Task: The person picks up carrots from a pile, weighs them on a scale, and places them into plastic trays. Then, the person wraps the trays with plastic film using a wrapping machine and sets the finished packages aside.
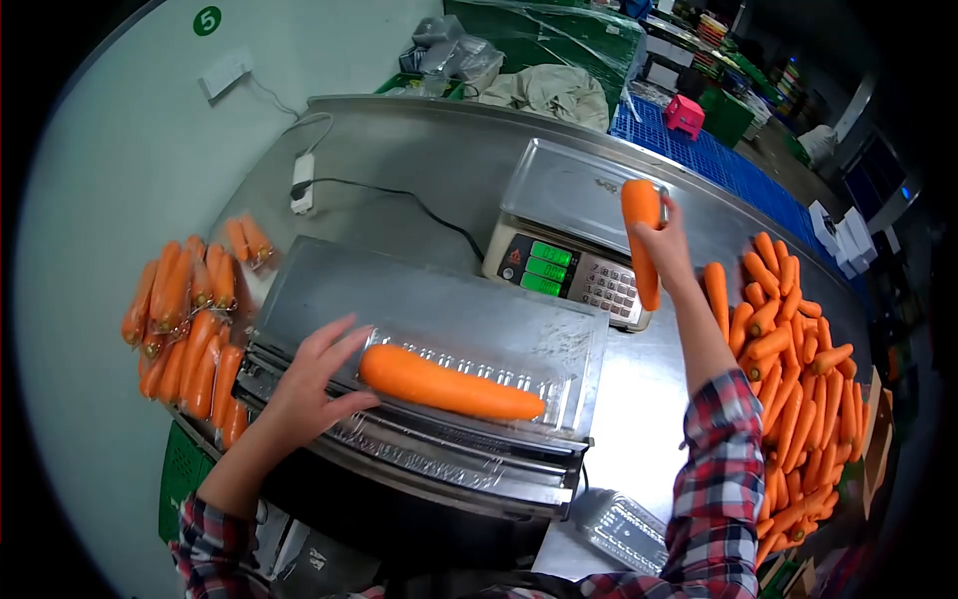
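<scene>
My left hand [311, 384] rests with spread fingers on a clear plastic tray [479, 369] and touches the thick end of a large carrot [449, 387] lying in it. The tray sits on a metal wrapping machine [419, 299]. My right hand [667, 250] is raised over the scale [569, 215] and grips a second carrot [642, 240] held upright, tip down. Both sleeves are red plaid.
A big heap of loose carrots [798, 379] lies on the steel table at the right. Wrapped carrot packs [190, 319] are piled at the left. A power strip and cable [302, 185] lie behind the machine. Empty clear trays [624, 529] sit near the front edge.
</scene>
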Available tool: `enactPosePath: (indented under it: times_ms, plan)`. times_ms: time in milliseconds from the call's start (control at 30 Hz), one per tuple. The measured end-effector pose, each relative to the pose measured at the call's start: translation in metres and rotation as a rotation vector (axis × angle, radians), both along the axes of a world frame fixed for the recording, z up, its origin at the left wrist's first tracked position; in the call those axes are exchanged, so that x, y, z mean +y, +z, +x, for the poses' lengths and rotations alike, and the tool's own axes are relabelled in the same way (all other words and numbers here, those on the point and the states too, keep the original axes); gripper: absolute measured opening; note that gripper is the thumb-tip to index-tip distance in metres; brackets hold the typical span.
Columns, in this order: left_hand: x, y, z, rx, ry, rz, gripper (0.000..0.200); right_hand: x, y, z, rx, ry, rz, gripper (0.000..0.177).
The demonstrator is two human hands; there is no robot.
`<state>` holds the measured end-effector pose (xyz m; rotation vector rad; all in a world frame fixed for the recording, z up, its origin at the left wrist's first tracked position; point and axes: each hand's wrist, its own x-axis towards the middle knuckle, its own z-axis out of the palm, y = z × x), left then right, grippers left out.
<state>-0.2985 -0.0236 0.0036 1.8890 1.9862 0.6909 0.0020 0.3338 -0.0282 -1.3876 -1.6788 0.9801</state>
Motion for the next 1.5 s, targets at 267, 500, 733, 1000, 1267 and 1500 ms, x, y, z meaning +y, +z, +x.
enactPosePath:
  times_ms: [267,500,733,1000,1267,1500]
  plan:
    - [0.019,-0.023,-0.011,-0.094,-0.202,0.003,0.057,-0.148,0.026,-0.036,0.786,0.246,-0.052,0.053]
    - [0.006,-0.02,-0.073,-0.194,-0.263,0.064,0.051,-0.236,-0.015,-0.052,0.65,0.253,-0.293,0.055]
    - [0.005,-0.03,-0.131,-0.32,-0.3,-0.002,0.052,-0.267,-0.01,-0.09,-0.057,0.321,0.079,0.042]
    - [0.005,-0.038,-0.146,-0.342,-0.329,0.057,0.055,-0.258,0.006,-0.127,-0.343,0.383,0.139,0.046]
    - [-0.004,-0.049,-0.157,-0.126,-0.29,0.291,0.055,-0.264,-0.018,-0.105,-0.092,0.299,0.361,0.045]
    - [-0.082,-0.061,-0.167,0.262,0.09,0.233,0.02,-0.34,-0.015,-0.028,-0.922,-0.024,0.469,0.024]
